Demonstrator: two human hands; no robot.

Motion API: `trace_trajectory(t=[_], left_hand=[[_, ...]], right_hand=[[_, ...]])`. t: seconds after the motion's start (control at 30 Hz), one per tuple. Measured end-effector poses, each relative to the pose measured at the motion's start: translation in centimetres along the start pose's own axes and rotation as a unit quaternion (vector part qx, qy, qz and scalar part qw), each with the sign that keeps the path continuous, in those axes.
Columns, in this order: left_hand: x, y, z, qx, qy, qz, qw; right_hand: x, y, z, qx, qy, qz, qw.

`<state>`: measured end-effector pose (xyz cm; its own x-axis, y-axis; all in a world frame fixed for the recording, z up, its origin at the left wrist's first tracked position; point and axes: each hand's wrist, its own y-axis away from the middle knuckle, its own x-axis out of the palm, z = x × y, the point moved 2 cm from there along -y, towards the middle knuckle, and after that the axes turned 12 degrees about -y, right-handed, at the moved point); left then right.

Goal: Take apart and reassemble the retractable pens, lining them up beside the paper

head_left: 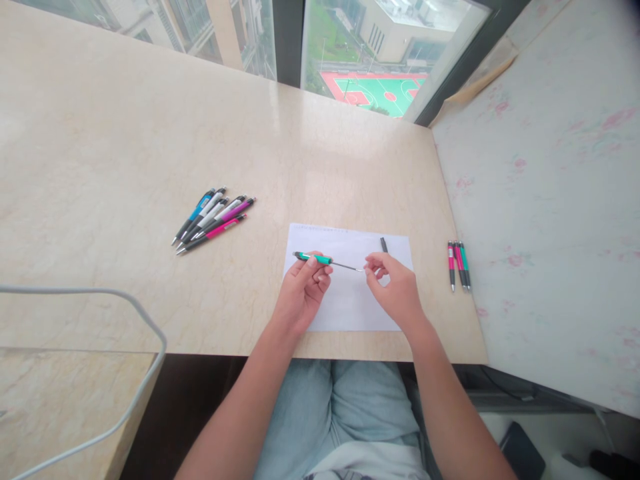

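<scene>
My left hand (303,288) is closed around the barrel of a green pen (313,257), held level over a white sheet of paper (345,303). A thin refill (346,266) sticks out of the barrel toward the right. My right hand (395,288) pinches the tip of that refill between thumb and forefinger. A small dark pen part (383,245) lies on the paper just beyond my right hand.
Several pens (214,219) in blue, white, purple and pink lie in a bunch on the beige marble table (125,167) to the left. A few pink and green pens (459,265) lie near the right edge. A window is behind; a grey cable (145,320) loops at lower left.
</scene>
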<state>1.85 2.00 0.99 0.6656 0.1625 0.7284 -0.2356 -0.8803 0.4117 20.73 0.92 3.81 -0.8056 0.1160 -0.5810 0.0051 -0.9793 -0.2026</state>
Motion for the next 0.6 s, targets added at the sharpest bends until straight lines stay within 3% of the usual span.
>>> trace_trajectory(t=[0.13, 0.3, 0.6], left_hand=[[-0.1, -0.2, 0.1, 0.006, -0.011, -0.002, 1.0], [0.0, -0.3, 0.2, 0.01, -0.016, -0.006, 1.0], [-0.2, -0.2, 0.3, 0.012, -0.036, -0.005, 0.999]], right_hand=[[0.2, 0.9, 1.4, 0.002, -0.066, 0.018, 0.998], [-1.0, 1.6, 2.7, 0.061, -0.173, -0.062, 0.981], [-2.4, 1.9, 5.3, 0.042, -0.168, -0.094, 0.98]])
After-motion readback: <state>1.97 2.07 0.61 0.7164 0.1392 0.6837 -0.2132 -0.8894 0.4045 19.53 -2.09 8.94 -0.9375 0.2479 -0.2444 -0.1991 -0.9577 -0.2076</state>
